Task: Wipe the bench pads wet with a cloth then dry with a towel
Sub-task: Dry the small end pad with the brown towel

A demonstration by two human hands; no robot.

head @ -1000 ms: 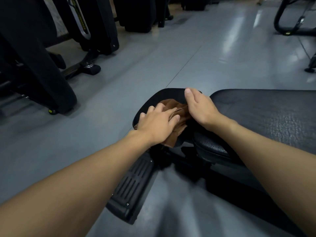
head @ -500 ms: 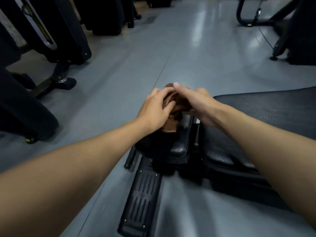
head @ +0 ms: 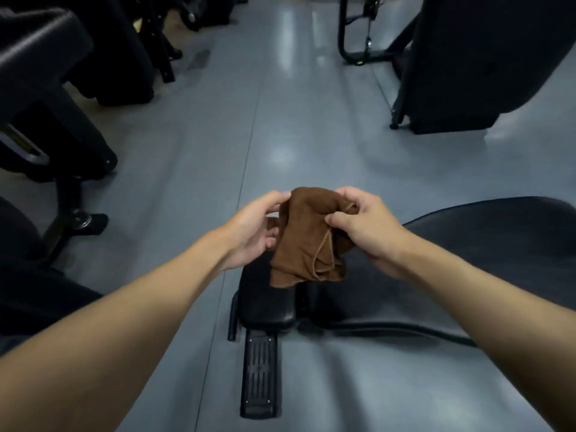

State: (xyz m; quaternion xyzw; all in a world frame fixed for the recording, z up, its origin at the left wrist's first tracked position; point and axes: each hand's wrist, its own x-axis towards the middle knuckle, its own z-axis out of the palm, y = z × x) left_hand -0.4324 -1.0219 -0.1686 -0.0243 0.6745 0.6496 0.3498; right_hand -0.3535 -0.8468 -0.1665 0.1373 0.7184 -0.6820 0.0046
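The grey glossy floor (head: 296, 126) spreads out, with dark exercise machines (head: 56, 98) along the edges. Below the hands lie the long black padded desk pad (head: 467, 260) and the small black square seat pad (head: 268, 304). Above the pads, off their surfaces, hangs a crumpled brown cloth (head: 307, 238), soft, limp and light. The left hand (head: 255, 232) pinches its upper edge; the right hand (head: 364, 226) has its grip closed on the bunched top. Gathering it into a flat wad would likely wipe best.
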